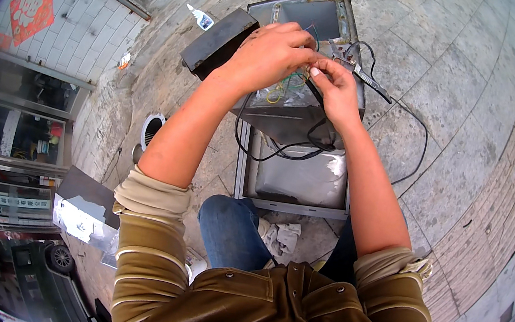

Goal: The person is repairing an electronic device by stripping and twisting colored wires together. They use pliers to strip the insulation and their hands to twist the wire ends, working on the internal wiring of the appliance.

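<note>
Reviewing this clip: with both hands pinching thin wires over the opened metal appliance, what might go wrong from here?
1. The left hand and right hand pinch thin coloured wires; a tug might snap or loosen one.
2. The black cable loops under the forearms and may snag.
3. The open metal casing has bare edges that might scrape a forearm.

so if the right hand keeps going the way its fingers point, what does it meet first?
The right hand points up-left at the left hand; their fingertips already almost touch over the thin wires. So likely the left hand's fingers first, with the metal box behind; depth is unclear.
</note>
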Demonstrator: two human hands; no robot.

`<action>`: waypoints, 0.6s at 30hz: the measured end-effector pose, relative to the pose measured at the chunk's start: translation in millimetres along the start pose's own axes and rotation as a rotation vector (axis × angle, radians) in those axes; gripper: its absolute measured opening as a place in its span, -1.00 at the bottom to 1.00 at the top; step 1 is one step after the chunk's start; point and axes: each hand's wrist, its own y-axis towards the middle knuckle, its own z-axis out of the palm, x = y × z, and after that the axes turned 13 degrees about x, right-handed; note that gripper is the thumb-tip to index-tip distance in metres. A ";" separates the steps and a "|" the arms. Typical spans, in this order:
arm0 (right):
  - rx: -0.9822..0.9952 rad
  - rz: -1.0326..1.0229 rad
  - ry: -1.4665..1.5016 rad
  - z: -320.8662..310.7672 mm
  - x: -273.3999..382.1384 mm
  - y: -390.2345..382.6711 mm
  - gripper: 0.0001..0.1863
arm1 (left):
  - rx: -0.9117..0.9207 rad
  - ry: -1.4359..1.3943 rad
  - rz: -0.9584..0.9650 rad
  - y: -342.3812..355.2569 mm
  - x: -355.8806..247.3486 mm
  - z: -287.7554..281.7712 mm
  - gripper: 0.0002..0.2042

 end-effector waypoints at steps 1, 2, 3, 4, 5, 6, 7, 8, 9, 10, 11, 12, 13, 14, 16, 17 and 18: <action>0.001 0.007 0.012 -0.9 -1.5 0.0 -0.89 | -0.003 0.003 0.002 -0.2 0.3 0.7 -0.85; 0.004 0.013 0.024 -1.1 -2.5 0.1 -0.89 | -0.006 0.007 0.002 -0.5 0.5 0.9 -0.85; 0.007 0.020 0.036 -1.6 -3.4 0.0 -0.89 | -0.010 0.011 0.003 -0.8 0.7 1.2 -0.85; 0.028 0.030 0.048 -2.8 -4.0 -0.3 -0.88 | -0.017 -0.002 0.000 -1.2 0.6 1.4 -0.85; 0.049 0.041 0.060 -3.5 -3.3 -0.3 -0.87 | -0.025 -0.016 -0.003 -1.7 0.2 1.8 -0.85; 0.070 0.052 0.072 -3.9 -2.6 -0.3 -0.86 | -0.032 -0.029 -0.006 -2.1 0.0 2.2 -0.85; 0.065 0.049 0.083 -3.4 -2.3 -0.4 -0.86 | -0.031 -0.034 -0.013 -2.6 0.0 2.8 -0.85; 0.059 0.047 0.092 -2.9 -1.8 -0.6 -0.86 | -0.032 -0.039 -0.018 -2.6 0.3 4.4 -0.85; 0.053 0.045 0.101 -2.4 -1.3 -0.8 -0.86 | -0.032 -0.045 -0.023 -2.4 0.6 6.0 -0.85; 0.046 0.048 0.102 -2.2 -0.8 -1.3 -0.86 | -0.039 -0.048 -0.028 -2.1 0.8 7.8 -0.85; 0.042 0.050 0.107 -0.1 0.7 -1.7 -0.86 | -0.043 -0.049 -0.037 -3.3 0.7 8.0 -0.85; 0.039 0.052 0.111 1.7 1.5 -2.0 -0.85 | -0.048 -0.049 -0.046 -4.5 0.6 8.3 -0.85; 0.031 0.047 0.105 3.3 1.2 -2.1 -0.85 | -0.046 -0.050 -0.060 -6.0 0.4 8.6 -0.86; 0.017 0.043 0.095 2.6 0.3 -2.4 -0.85 | -0.047 -0.055 -0.068 -5.3 -0.1 10.2 -0.86; -0.010 0.019 0.095 1.8 -1.9 -2.5 -0.86 | -0.050 -0.082 -0.094 -4.7 -1.2 13.4 -0.87; -0.020 -0.001 0.109 3.4 -2.2 -2.2 -0.87 | -0.049 -0.102 -0.115 -6.1 -2.1 13.8 -0.87; -0.030 -0.021 0.124 4.5 -2.4 -2.0 -0.88 | -0.048 -0.121 -0.137 -7.1 -2.5 14.2 -0.87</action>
